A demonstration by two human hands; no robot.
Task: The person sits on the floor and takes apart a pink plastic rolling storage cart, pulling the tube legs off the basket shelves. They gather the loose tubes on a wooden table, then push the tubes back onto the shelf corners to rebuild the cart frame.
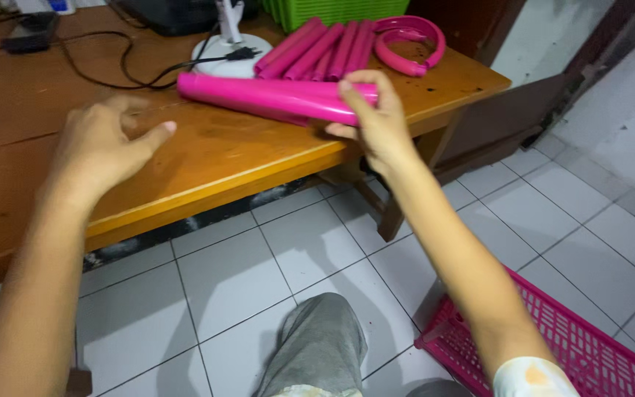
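Gray-clad knee (pixel 317 345) cropped below; right hand (pixel 376 121) pinching pink tube (pixel 273 95), left hand (pixel 104 143) loosely open.

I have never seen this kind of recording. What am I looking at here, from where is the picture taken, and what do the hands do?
There is no machine here: a person wears a camera on the head, and it looks down at their own two bare hands. The right hand pinches one end of a long pink tube that lies on the wooden table. The left hand is open, hovers over the table near the tube's other end, and holds nothing. Behind the tube lies a row of more pink tubes, and beside them a curved pink piece. A white round base with a black cable stands further back. On the tiled floor below is a pink plastic crate.
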